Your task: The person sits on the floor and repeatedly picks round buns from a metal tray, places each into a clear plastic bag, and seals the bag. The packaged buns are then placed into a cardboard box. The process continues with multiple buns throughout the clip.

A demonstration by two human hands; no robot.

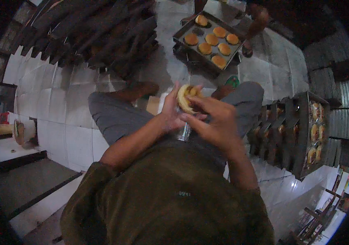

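In front of my lap, my left hand (pixel 172 107) cradles a round bread bun (pixel 185 102) from the left and below. The bun's pale inner face and a yellowish filling show towards the top. On its right side, the thumb and fingers of my right hand (pixel 217 119) close around the lower edge; they are slightly blurred. Clear plastic film (pixel 185 133), perhaps a bag, hangs beneath the bun between my hands. How far the film wraps the bun is hidden by my fingers.
Ahead, a dark metal baking tray (pixel 197 56) bears several golden buns (pixel 211 39). Another person's foot (pixel 247 49) is beside it. At right stands a stack of trays (pixel 303 137) with wrapped breads (pixel 314 131). Piled dark trays (pixel 100 36) fill the upper left. White tiles (pixel 79 113) cover the floor.
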